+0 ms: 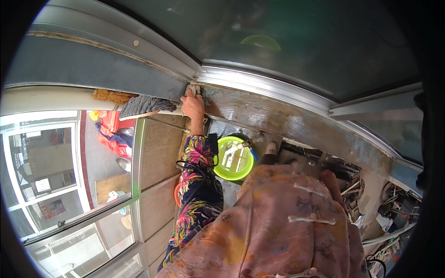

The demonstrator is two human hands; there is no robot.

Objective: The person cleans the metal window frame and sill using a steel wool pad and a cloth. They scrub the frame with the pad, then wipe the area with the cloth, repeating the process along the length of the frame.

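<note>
My left hand (193, 104) reaches up to the corner where two sills meet. Its fingers are closed over a small greyish cloth (194, 87), pressed against the end of the worn painted ledge (278, 116). A dark sleeve with bright flower patterns (197, 171) covers that arm, and a black cable loops around it. At the right side of my pinkish-brown top, my right hand (328, 178) hangs low, partly covered; its fingers cannot be made out. Below the ledge sits a lime-green basin (235, 175) with water in it, next to a metal tap (249, 142).
A grey mop head (147, 106) and a brown bristly brush head (112, 96) lie by the left sill. Aluminium window tracks (264, 82) run above the ledge under dark glass. Tangled clutter (394, 213) fills the lower right. A glazed window frame (136, 185) stands left.
</note>
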